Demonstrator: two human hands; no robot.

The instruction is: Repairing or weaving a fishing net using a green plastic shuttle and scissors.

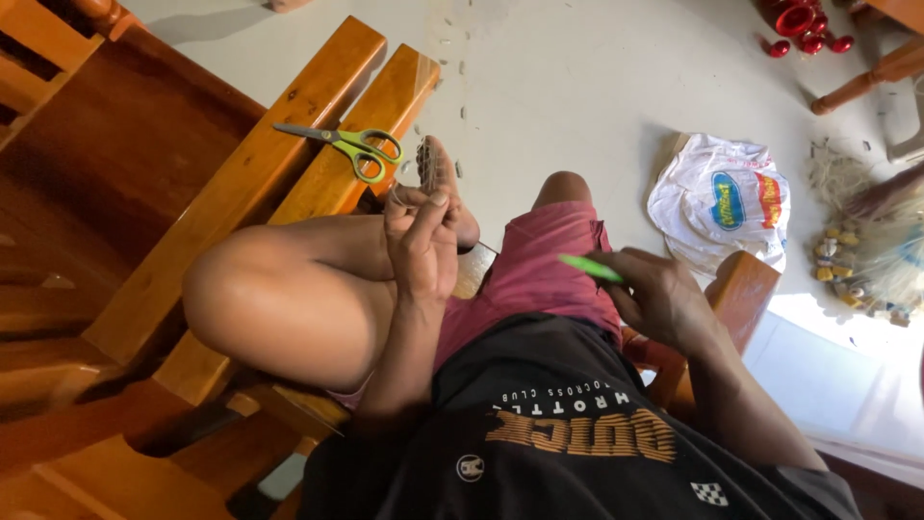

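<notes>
I sit on a wooden bench with my left knee drawn up and my foot resting on the seat. My left hand is closed around the toes of that foot. My right hand rests over my right thigh, closed on a thin green tool that points left. Green-handled scissors lie on the bench slats, a little beyond and left of my foot.
A white plastic bag lies on the pale floor to the right. Beside it is a broom-like bundle of fibres. Red round objects sit at the top right by a wooden chair leg. Small clippings dot the floor.
</notes>
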